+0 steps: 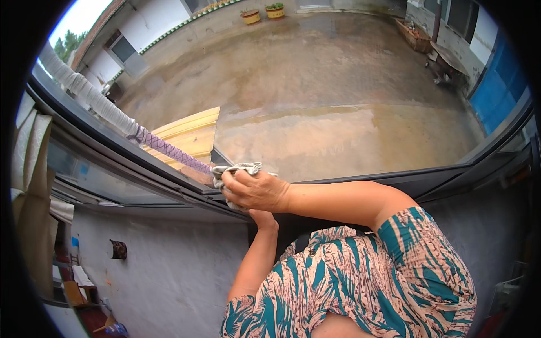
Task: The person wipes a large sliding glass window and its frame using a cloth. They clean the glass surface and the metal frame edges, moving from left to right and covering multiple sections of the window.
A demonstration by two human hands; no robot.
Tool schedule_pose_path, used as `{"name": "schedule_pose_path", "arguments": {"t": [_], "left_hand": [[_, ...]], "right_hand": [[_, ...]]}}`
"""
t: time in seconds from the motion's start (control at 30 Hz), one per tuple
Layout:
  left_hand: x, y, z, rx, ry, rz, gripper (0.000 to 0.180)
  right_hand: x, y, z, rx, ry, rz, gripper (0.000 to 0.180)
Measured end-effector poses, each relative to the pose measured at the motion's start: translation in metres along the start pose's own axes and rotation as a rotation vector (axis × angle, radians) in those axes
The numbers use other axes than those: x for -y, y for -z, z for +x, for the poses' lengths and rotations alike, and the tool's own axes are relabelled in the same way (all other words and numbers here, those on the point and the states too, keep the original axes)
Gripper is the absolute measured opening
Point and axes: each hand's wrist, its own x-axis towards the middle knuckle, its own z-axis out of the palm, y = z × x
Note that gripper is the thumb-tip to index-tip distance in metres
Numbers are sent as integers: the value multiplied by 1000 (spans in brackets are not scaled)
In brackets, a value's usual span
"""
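1. Reaching leftward from a patterned shirt (338, 276), the right arm (344, 200) is bent at the elbow; the left forearm (253, 259) is angled upward.
2. The hands are held close together; the left hand (262, 218) is mostly hidden below the right hand (256, 190), and its grip cannot be told.
3. A pale greyish cloth (243, 168), bunched into folds, is clamped in the right hand's curled fingers at the dark window frame (135, 152).
4. Beyond, a wrapped pole (101, 104), a yellow ribbed panel (191, 132) and a wet courtyard (315, 67) are seen.
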Motion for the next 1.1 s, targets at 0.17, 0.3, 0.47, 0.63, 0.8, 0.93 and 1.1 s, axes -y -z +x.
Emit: {"name": "schedule_pose_path", "arguments": {"t": [0.17, 0.3, 0.47, 0.63, 0.8, 0.93, 1.1], "left_hand": [[15, 9, 7, 56, -161, 391, 39], [11, 36, 21, -17, 65, -83, 50], [-9, 43, 32, -231, 20, 199, 53], [-26, 73, 57, -203, 13, 228, 57], [-36, 103, 85, -216, -33, 256, 68], [-38, 134, 123, -221, -41, 230, 58], [-41, 170, 152, -193, -51, 224, 53]], "right_hand": [[7, -13, -19, 20, 49, 182, 25], [-5, 0, -67, 75, 26, 318, 25], [-32, 37, -117, 114, 6, 259, 24], [-55, 92, -144, 118, -150, 117, 21], [-84, 153, -174, 134, -343, -95, 27], [-114, 193, -187, 140, -477, -232, 32], [-152, 233, -224, -5, -676, -360, 45]]}}
